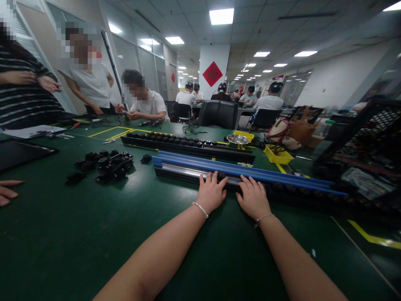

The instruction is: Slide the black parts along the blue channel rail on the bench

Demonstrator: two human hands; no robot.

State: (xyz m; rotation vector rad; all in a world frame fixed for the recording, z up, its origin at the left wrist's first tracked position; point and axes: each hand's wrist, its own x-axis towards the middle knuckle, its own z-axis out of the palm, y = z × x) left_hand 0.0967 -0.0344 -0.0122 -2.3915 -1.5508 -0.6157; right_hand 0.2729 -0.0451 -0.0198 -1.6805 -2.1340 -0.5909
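Note:
My left hand (211, 193) rests on the near edge of a long black rail (175, 174) with a shiny metal strip inside. Its fingers are stretched over the strip, and the thumb points toward my right hand. A small black part (222, 174) sits in the rail just beyond the gap between my hands. My right hand (254, 196) lies on the same rail, fingers extended and slightly apart. Neither hand is visibly wrapped around anything. Along the far side of the rail runs a long blue rail (194, 163). More dark parts line the rail toward the right, hard to make out.
A pile of black parts (108, 165) lies left on the green table (94, 242). Behind stands another black rail (188, 148) with parts in a row. A metal bowl (237, 139) and yellow tray (278, 156) are beyond. Another person's hand (8, 192) is at left.

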